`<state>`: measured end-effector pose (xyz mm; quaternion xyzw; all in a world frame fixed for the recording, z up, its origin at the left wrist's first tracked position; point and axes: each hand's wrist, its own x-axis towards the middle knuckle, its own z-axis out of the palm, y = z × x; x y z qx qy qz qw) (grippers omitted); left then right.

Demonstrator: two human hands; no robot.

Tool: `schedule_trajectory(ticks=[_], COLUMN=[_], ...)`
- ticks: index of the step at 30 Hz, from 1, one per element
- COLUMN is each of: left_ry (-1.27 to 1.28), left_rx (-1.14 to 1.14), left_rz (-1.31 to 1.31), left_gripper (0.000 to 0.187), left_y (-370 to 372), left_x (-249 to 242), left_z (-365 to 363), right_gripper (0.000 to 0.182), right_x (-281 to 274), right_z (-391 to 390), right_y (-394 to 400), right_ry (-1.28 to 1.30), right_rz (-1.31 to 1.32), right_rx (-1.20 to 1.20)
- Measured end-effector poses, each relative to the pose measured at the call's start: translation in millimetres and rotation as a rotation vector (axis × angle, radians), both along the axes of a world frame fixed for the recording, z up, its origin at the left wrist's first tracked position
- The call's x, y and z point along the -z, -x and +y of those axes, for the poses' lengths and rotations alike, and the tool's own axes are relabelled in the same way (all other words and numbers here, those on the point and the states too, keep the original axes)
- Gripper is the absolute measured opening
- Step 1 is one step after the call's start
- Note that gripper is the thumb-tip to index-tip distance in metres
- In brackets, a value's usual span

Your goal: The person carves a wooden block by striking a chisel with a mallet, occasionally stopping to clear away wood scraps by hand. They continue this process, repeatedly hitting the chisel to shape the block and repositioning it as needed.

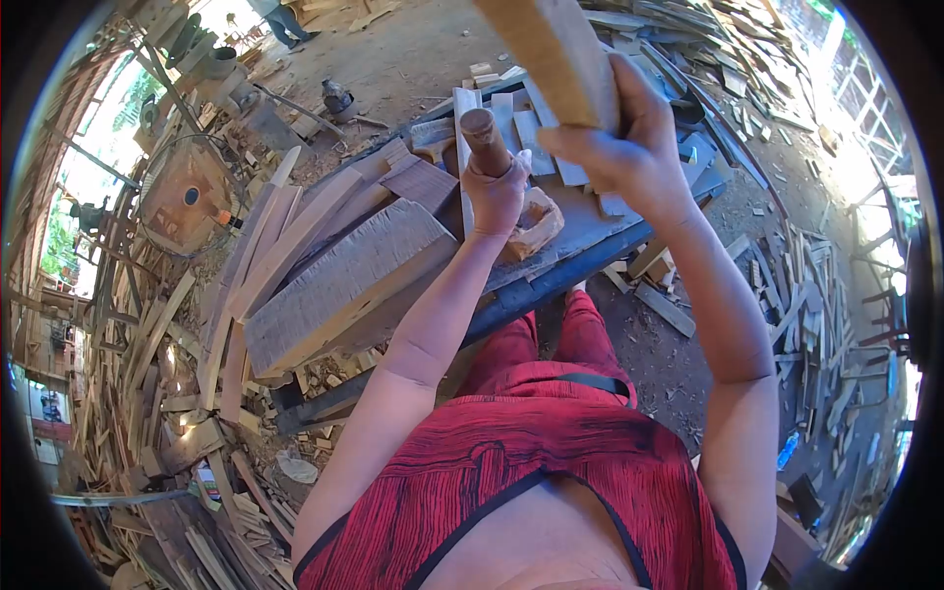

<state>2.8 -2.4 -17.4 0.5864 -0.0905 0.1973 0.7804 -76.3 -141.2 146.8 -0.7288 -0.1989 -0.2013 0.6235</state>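
Overhead, right hand (629, 147) grip clenched on wooden plank (551, 54); left hand (497, 192) grip grasping round handle (484, 138).

No text, label, brand, number or sign can be read anywhere in the head view. The planks, the workbench and the scraps on the ground show only bare wood grain, and a small packet (206, 482) low at the left among the offcuts carries coloured print too small and blurred to make out.
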Motion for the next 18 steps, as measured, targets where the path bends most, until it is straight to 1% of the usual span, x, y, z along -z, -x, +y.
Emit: schedule_trajectory(ticks=[1, 3, 4, 6, 7, 8, 10, 11, 12, 14, 15, 16, 17, 18], left_ry=[0.005, -0.091, -0.093, -0.115, -0.098, -0.097, -0.107, -0.096, -0.093, -0.084, -0.082, -0.087, -0.143, -0.198], left_rx=[-0.002, -0.073, -0.081, -0.101, 0.0, -0.004, 0.027, 0.04, 0.035, -0.033, -0.039, -0.038, -0.031, -0.025], left_rz=[-0.006, -0.29, -0.294, -0.243, -0.038, -0.039, -0.015, -0.017, -0.021, -0.188, -0.197, -0.201, -0.127, -0.049], left_gripper=[0.015, 0.013, 0.013, 0.02, 0.021, 0.021, 0.023, 0.023, 0.023, 0.025, 0.024, 0.024, 0.024, 0.025], left_y=[2, 8, 11, 12, 10, 8, 9, 7, 10, 19, 17, 16, 15, 16], left_x=[-2, -4, -4, -5, 1, 5, 4, 6, 1, -10, -8, -5, -3, -1], left_z=[-1, -5, -6, -9, -6, -5, -6, -6, -6, -8, -9, -8, -7, -7], right_gripper=[0.046, 0.054, 0.054, 0.059, 0.056, 0.056, 0.049, 0.048, 0.048, 0.047, 0.047, 0.046, 0.046, 0.046], right_x=[-7, -19, -24, -38, -48, -49, -50, -42, -40, -40, -40, -41, -42, -42], right_z=[1, 5, 5, 1, 3, 3, -1, 3, 5, 3, 1, -2, -5, -8], right_y=[2, 3, 3, 2, 7, 8, 10, 11, 11, 12, 13, 14, 14, 15], right_ry=[0.005, 0.843, 0.843, 1.05, 0.984, 0.985, 0.361, 0.202, 0.205, 1.049, 1.044, 1.061, 1.081, 1.083], right_rz=[-0.006, 0.223, 0.216, 0.07, 0.033, 0.028, 0.012, 0.027, 0.022, 0.275, 0.272, 0.172, 0.072, 0.073], right_rx=[-0.002, 0.043, 0.038, 0.133, 0.191, 0.189, 0.032, -0.03, -0.035, 0.085, 0.084, 0.145, 0.206, 0.205])
